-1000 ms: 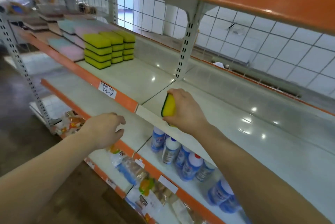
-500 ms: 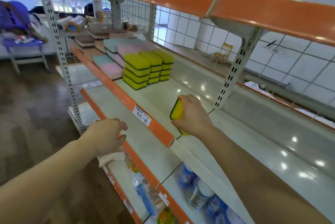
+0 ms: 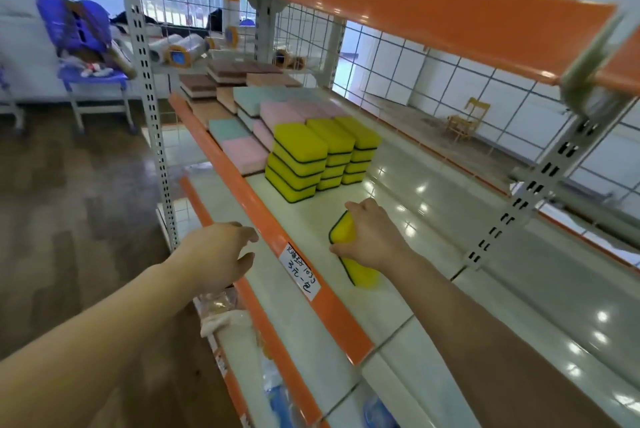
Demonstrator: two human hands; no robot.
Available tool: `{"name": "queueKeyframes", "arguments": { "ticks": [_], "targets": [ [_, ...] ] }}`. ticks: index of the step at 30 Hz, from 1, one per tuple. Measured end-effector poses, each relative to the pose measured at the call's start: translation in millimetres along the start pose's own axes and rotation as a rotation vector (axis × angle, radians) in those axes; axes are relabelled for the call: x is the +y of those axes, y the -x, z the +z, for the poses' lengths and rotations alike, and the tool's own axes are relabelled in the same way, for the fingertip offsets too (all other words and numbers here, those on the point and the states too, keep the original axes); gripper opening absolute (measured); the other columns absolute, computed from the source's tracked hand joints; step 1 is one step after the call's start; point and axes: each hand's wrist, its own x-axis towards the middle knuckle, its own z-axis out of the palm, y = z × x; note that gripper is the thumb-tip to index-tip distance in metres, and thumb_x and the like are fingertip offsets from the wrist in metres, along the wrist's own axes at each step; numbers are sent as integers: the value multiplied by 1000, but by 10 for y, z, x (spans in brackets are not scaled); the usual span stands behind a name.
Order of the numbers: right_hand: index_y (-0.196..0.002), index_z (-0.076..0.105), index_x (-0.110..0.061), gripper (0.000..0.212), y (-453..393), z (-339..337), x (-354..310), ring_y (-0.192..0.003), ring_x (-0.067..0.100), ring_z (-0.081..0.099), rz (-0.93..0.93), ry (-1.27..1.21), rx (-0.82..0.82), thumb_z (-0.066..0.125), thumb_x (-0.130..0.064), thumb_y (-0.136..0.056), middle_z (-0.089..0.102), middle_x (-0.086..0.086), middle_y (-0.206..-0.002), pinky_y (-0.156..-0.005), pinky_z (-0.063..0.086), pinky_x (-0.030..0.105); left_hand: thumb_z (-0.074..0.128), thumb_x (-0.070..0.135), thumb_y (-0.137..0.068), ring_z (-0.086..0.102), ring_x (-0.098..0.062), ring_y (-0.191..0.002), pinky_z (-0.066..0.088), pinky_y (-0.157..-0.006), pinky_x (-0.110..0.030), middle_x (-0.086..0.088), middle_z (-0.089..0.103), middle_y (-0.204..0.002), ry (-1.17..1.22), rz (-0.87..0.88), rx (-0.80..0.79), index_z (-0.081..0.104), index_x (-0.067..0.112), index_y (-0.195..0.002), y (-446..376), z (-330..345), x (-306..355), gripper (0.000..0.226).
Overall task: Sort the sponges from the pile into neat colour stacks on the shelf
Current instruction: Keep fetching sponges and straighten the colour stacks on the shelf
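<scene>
My right hand (image 3: 372,237) is wrapped around a yellow rectangular sponge with a dark green scouring edge (image 3: 358,264), fingers curled over its top and thumb at its near side, holding it tilted just above the pale glossy shelf board (image 3: 450,219); I cannot tell whether its lower end touches the board. My left hand (image 3: 216,254) hangs loose and holds nothing, fingers relaxed and slightly spread, in front of the orange front rail of the shelf (image 3: 249,199), just left of a white handwritten price label (image 3: 302,270) stuck on that rail.

Farther along the same shelf, well apart from the sponge I hold, stand three neat stacks of yellow sponges with green layers (image 3: 322,157), side by side and touching. Beyond them lie flat pink sponges (image 3: 242,152), pale teal sponges (image 3: 228,127) and brown and tan sponges (image 3: 225,75) in low piles. An upper orange shelf (image 3: 415,4) runs overhead, with a wire grid back panel (image 3: 311,36) behind. To the left, a blue plastic chair (image 3: 86,46) stands on the wooden floor (image 3: 69,202).
</scene>
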Motion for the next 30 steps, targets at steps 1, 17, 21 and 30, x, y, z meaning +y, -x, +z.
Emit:
{"name": "queueKeyframes", "arguments": {
  "ticks": [1, 17, 21, 30],
  "targets": [
    [-145, 25, -11, 84, -51, 27, -8, -130, 25, 30, 4, -1, -7, 69, -39, -80, 30, 10, -140, -103, 34, 33, 41, 34, -96, 54, -14, -115, 47, -89, -29, 8, 54, -128, 6, -3, 0, 43, 26, -135, -31, 13, -33, 40],
    [-147, 23, -16, 84, -756, 330, -376, -130, 25, 32, 160, 6, -94, 66, -46, -81, 31, 9, -142, -103, 37, 38, 39, 36, -97, 51, -14, -118, 48, -92, -33, 8, 48, -134, -35, 130, -132, 40, 29, -137, -832, -17, -783, 41],
    [-142, 35, -17, 70, -771, 324, -420, -127, 23, 36, 255, -30, -9, 61, -48, -85, 37, 7, -139, -102, 38, 37, 38, 36, -98, 48, -15, -120, 47, -93, -34, 8, 47, -134, -73, 224, -169, 40, 29, -137, -1046, -67, -892, 40],
    [-132, 48, -20, 44, -528, 382, -441, -124, 21, 41, 488, -46, 101, 49, -40, -93, 45, 2, -132, -98, 37, 32, 40, 33, -96, 53, -18, -113, 47, -89, -35, 3, 51, -124, -118, 429, -127, 46, 23, -128, -1311, -73, -916, 34]
  ]
}}
